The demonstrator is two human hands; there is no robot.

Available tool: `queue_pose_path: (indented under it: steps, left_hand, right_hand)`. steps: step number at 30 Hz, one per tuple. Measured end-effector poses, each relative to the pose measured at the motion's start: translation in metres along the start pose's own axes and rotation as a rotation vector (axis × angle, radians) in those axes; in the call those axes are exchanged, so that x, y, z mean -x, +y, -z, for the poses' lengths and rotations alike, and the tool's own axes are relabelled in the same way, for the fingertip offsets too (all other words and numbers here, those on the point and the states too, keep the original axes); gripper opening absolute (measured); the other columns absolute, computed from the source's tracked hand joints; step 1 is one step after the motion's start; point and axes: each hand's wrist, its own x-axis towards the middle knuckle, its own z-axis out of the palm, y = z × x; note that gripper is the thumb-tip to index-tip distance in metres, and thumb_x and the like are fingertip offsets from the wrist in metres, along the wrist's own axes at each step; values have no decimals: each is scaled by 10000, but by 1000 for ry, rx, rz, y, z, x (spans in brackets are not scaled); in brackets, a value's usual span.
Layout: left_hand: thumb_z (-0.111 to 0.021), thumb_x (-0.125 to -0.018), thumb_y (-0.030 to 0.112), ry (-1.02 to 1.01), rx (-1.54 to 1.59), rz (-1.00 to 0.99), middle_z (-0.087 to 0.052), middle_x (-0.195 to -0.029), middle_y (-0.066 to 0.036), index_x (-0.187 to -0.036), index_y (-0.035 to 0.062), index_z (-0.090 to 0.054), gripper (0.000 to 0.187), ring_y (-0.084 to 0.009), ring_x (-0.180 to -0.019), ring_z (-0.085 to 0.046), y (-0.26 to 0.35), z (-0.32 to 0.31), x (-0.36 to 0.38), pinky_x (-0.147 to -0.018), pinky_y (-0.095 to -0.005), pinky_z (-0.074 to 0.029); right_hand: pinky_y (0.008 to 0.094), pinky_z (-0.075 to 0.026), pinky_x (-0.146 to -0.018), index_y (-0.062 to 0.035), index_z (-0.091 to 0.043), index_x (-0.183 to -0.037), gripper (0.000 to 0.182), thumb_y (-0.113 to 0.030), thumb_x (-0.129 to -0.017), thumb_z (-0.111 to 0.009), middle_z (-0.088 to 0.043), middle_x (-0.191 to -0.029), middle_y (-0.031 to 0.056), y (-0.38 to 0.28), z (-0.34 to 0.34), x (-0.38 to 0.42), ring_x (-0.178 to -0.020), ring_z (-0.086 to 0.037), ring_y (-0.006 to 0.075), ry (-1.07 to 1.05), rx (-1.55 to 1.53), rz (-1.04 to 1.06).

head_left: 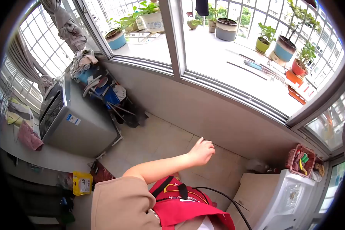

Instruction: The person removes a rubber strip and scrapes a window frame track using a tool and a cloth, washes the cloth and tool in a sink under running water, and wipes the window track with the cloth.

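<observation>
My left hand [202, 151] reaches out in front of my body at the end of a bare forearm and a beige sleeve [120, 201]. Its fingers are curled in, and whatever they hold, if anything, is hidden. Below it are the tiled floor [153, 142] and the foot of the low wall; no object is seen touching the hand. A red apron or bag [188, 212] with white lettering lies against my front, and a black cable [228, 197] runs from it. My right hand is out of the picture.
A grey washing machine [80, 124] stands left, beside a folded stroller-like frame [113, 99]. Potted plants [226, 28] line the window ledge behind sliding frames. At right are a white sink [287, 201], a cabinet [253, 191] and a pink basket [297, 168]. A yellow packet [82, 183] is lower left.
</observation>
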Motion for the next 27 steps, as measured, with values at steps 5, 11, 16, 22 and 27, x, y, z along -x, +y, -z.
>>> queue_pose_path:
  steps: [5, 11, 16, 22, 27]
  left_hand:
    - [-583, -873, 152, -16, 266, 300, -632, -1102, -101, -1032, 83, -672, 196, -283, -1123, -561, -98, 88, 33, -969, -455, -442]
    - [-704, -866, 192, -78, 849, 360, -410, -1433, -192, -1480, 122, -303, 737, -302, -1297, -469, -145, 180, 19, -1054, -423, -420]
    - [-680, -919, 218, 363, 1237, 361, -639, -1026, -28, -1086, 11, -587, 282, -88, -981, -570, -237, 226, 15, -843, -249, -470]
    - [-608, -964, 216, 537, 1297, 614, -629, -883, 9, -991, 20, -621, 199, -34, -800, -535, -338, 299, 41, -732, -217, -452]
    - [-533, -999, 255, 596, 1214, 851, -659, -876, -37, -976, 17, -621, 255, -100, -730, -629, -400, 322, 14, -667, -273, -544]
  right_hand:
    - [296, -469, -616, 33, -629, -925, 405, -371, -936, -633, -615, -774, 37, -262, -85, 219, -693, -566, 146, -806, -312, 213]
    - [215, -450, -621, 15, -673, -917, 140, -113, -880, -714, -636, -885, 2, -540, -74, 533, -678, -553, 54, -1645, -877, 451]
    - [281, -472, -757, -34, -718, -979, 235, -192, -814, -777, -616, -1076, 93, -663, -67, 684, -905, -589, 155, -1738, -913, 759]
    - [216, -356, -426, -20, -658, -807, 383, -391, -872, -726, -537, -574, -25, -732, -105, 789, -483, -467, 35, -1896, -847, 410]
    - [307, -410, -465, 0, -606, -795, 450, -429, -851, -728, -567, -611, 43, -767, -148, 813, -498, -535, 146, -1728, -509, 697]
